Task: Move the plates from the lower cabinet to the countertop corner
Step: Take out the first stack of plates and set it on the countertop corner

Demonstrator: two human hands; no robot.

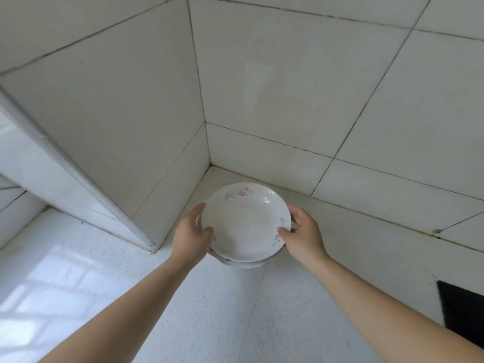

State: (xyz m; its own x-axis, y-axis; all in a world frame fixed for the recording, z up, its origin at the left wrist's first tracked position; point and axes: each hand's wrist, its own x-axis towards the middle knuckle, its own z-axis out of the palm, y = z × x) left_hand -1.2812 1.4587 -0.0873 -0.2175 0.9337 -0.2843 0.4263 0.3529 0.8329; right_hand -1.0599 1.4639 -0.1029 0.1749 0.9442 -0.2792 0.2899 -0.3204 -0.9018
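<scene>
Both hands' fingers [284,233] clasping stacked plates [245,221] over speckled countertop [209,310], tiled corner [209,142].

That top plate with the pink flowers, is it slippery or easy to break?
Probably both. The top plate looks glazed and shiny, so likely slick. It seems rigid ceramic, so it could chip against the tiled wall. Left hand and right hand grip opposite rims, suggesting some weight.
</scene>
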